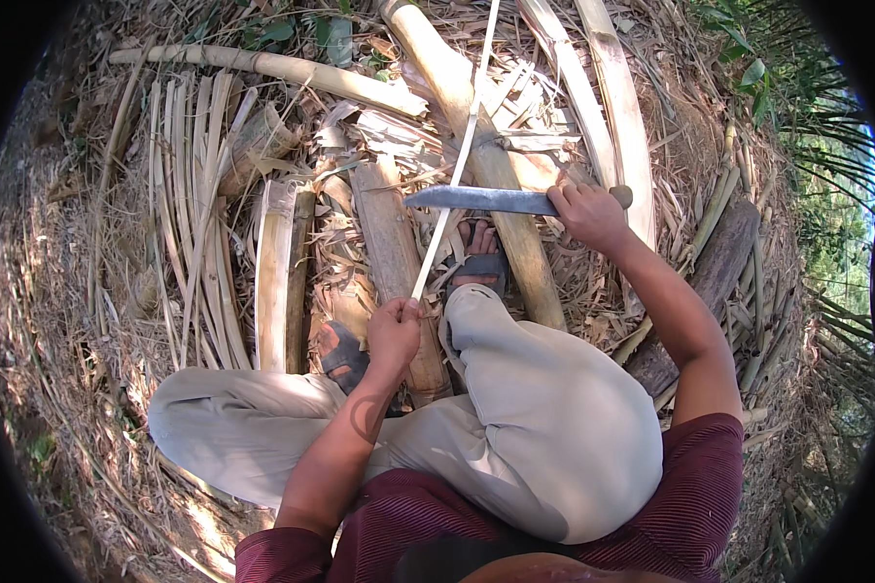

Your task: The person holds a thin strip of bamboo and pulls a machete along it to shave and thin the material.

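Note:
Near the middle, my left hand is closed round the near end of a long thin bamboo strip, which runs up and slightly right to the far edge. My right hand grips the handle of a machete; the rounded end of its handle sticks out to the right of my fist. The blade points left, lying across the strip at about a right angle, and seems to touch it. Beneath the blade are a thick bamboo pole and my sandalled right foot.
Split bamboo strips lie in a bundle on the left. Split bamboo pieces and a bamboo log lie before my legs. Long split lengths reach away at the far right. A dark log lies beside my right arm. Shavings litter the ground.

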